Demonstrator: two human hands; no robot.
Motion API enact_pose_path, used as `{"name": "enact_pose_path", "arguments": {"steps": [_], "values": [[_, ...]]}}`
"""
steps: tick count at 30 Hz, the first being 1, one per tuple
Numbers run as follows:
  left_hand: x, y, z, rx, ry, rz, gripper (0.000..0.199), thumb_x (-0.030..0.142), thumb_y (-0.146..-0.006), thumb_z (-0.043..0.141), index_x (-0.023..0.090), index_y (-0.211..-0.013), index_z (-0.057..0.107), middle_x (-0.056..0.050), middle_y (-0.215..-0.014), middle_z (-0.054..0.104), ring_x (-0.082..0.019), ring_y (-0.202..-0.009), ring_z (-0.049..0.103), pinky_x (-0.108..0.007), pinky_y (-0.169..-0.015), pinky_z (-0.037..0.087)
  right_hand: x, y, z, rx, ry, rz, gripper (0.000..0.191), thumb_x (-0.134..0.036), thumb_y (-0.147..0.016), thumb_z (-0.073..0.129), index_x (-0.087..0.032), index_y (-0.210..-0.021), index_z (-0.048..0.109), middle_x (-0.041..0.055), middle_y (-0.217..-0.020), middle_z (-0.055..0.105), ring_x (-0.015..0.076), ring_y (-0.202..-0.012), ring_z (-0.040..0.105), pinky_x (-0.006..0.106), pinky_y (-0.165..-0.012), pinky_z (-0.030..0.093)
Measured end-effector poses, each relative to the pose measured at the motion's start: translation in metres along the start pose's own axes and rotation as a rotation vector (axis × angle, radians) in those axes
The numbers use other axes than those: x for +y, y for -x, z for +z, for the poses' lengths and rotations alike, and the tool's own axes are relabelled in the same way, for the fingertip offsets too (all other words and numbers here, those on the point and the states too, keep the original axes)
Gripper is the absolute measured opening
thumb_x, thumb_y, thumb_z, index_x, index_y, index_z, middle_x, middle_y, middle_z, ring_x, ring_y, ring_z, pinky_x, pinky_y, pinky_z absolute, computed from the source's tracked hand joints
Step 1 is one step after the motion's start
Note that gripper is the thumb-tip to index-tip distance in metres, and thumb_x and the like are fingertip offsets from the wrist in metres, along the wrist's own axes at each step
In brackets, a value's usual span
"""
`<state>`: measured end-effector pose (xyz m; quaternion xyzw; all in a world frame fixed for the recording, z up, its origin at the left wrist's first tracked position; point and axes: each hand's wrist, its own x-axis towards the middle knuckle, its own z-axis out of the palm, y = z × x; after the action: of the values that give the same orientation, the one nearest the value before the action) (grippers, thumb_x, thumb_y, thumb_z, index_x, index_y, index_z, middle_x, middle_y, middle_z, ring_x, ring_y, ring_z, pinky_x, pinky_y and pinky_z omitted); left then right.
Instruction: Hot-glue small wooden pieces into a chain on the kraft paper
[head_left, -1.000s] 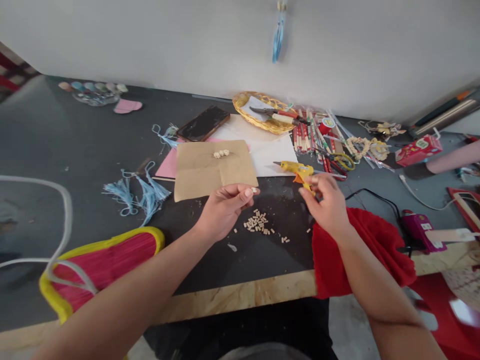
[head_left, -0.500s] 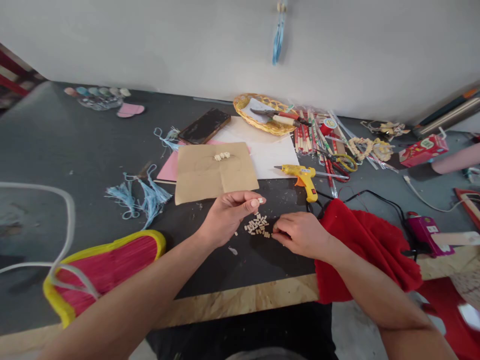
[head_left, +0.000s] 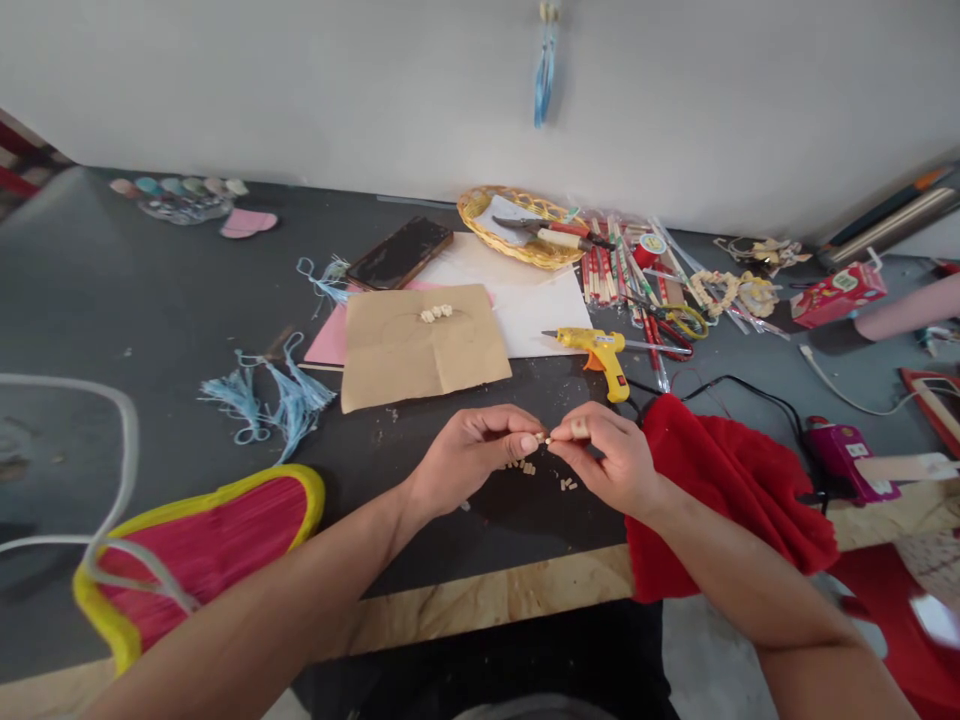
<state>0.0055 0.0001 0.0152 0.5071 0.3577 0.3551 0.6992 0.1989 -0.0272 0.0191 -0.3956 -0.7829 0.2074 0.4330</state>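
My left hand [head_left: 480,448] pinches a small pale wooden piece [head_left: 540,438] between thumb and forefinger. Facing it, the fingertips of my right hand [head_left: 609,455] are pressed together on another small piece, and the two almost meet. Below them lie several short cut wooden pieces [head_left: 529,468], partly hidden by my left hand, with a few more [head_left: 568,484] nearer my right hand. Behind the hands, a creased sheet of brown paper [head_left: 397,350] bears a pencil curve and a cluster of joined pale pieces [head_left: 436,313].
A yellow glue gun [head_left: 600,350] lies behind my right hand, its black cable [head_left: 739,380] running right. Red cloth [head_left: 720,480] sits under my right forearm. Blue tassels [head_left: 289,400] and a pink-and-yellow pad [head_left: 217,530] are at left. A wicker basket [head_left: 480,222] and wrapped chopsticks [head_left: 598,275] stand behind.
My right hand has lifted from the pile and come to my left, now pinching a small piece. My left hand has moved slightly right and down. A few pieces lie apart from the pile.
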Motion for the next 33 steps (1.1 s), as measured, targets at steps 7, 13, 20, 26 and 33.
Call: {"name": "enact_pose_path", "arguments": {"steps": [7,13,20,26,33], "values": [[0.0026,0.0012,0.0018,-0.037,0.0,0.0,0.018,0.033,-0.073,0.076,0.015,-0.075,0.075,-0.005,-0.08,0.065,-0.013,-0.068,0.056,-0.025,-0.064,0.047,0.0005,-0.0016,0.0013,-0.011,-0.015,-0.03,0.003,-0.019,-0.088,0.062,-0.02,-0.086,0.062,0.0039,-0.078,0.065,0.0139,-0.072,0.064,0.026,-0.064,0.056],[0.0008,0.0015,0.0009,-0.06,-0.034,0.006,0.022,0.036,-0.074,0.075,0.014,-0.075,0.073,-0.004,-0.08,0.064,-0.012,-0.069,0.056,-0.024,-0.064,0.048,0.0004,-0.0019,0.0026,-0.003,-0.024,-0.063,0.005,-0.014,-0.088,0.062,-0.018,-0.084,0.062,0.004,-0.077,0.065,0.0123,-0.072,0.063,0.023,-0.064,0.055],[0.0041,0.0005,-0.0033,-0.121,-0.034,-0.023,0.022,0.034,-0.076,0.074,0.013,-0.076,0.072,-0.004,-0.078,0.064,-0.012,-0.068,0.056,-0.024,-0.065,0.046,0.0039,0.0005,-0.0024,-0.073,-0.142,0.013,0.015,-0.021,-0.083,0.069,-0.017,-0.096,0.063,0.0045,-0.086,0.062,0.0081,-0.059,0.053,0.022,-0.056,0.05],[0.0033,-0.0009,-0.0052,-0.179,-0.048,-0.086,0.026,0.037,-0.075,0.074,0.012,-0.074,0.071,-0.002,-0.074,0.061,-0.012,-0.07,0.053,-0.023,-0.067,0.042,0.0047,-0.0007,-0.0033,-0.159,-0.277,0.015,0.02,-0.017,-0.088,0.062,-0.018,-0.108,0.067,0.0059,-0.092,0.063,0.0111,-0.077,0.06,0.024,-0.069,0.054],[0.0002,0.001,-0.0034,-0.199,0.055,-0.105,0.024,0.036,-0.075,0.074,0.012,-0.079,0.07,-0.002,-0.075,0.06,-0.011,-0.07,0.051,-0.023,-0.066,0.04,0.0046,-0.0006,-0.0021,-0.116,-0.271,0.043,0.017,-0.015,-0.088,0.062,-0.019,-0.103,0.069,0.005,-0.089,0.063,0.0123,-0.082,0.062,0.025,-0.074,0.055]]}}
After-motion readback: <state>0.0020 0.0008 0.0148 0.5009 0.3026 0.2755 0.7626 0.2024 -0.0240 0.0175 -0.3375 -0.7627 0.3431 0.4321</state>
